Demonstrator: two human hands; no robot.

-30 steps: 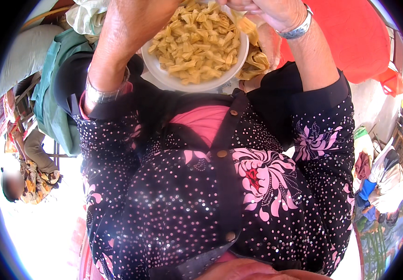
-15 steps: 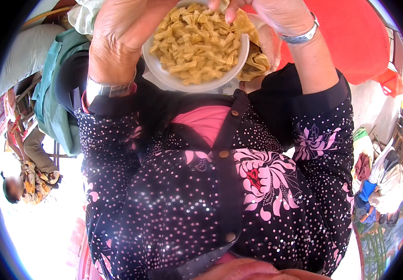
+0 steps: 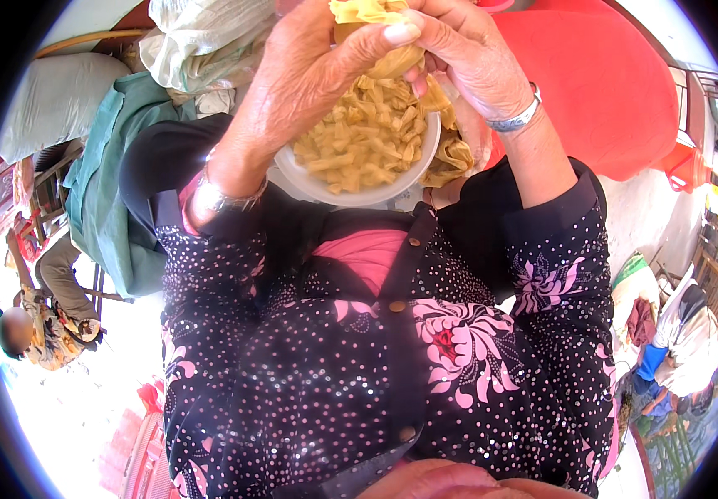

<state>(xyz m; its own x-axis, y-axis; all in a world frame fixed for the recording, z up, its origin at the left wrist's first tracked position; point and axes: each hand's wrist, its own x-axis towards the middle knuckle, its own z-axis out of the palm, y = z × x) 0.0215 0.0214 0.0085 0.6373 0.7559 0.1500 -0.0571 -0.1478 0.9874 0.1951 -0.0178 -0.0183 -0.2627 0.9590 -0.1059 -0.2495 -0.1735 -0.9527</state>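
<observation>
Above a white bowl (image 3: 352,198), my two hands come together on a thin, crinkled yellow piece (image 3: 396,63), which looks like folded sheet or paper. My left hand (image 3: 313,79) pinches it, its thumb pressed against the piece. Closed on its other side is my right hand (image 3: 475,62), fingers curled round it. Many small folded yellow pieces (image 3: 363,137) fill the bowl. Beside the bowl on the right lie loose yellow sheets (image 3: 452,160), crumpled. My left hand hides the bowl's upper left part.
A large red surface (image 3: 584,91) spreads at the right, with a red basket (image 3: 688,170) beyond it. White sacks (image 3: 205,41) and a green cloth (image 3: 113,179) are at the left. Another person (image 3: 55,316) sits farther left. Piled clothes (image 3: 675,333) lie far right.
The bowl and surroundings sit lower in the picture. My hands, partly cut off at the top edge before, now show the yellow piece held between them.
</observation>
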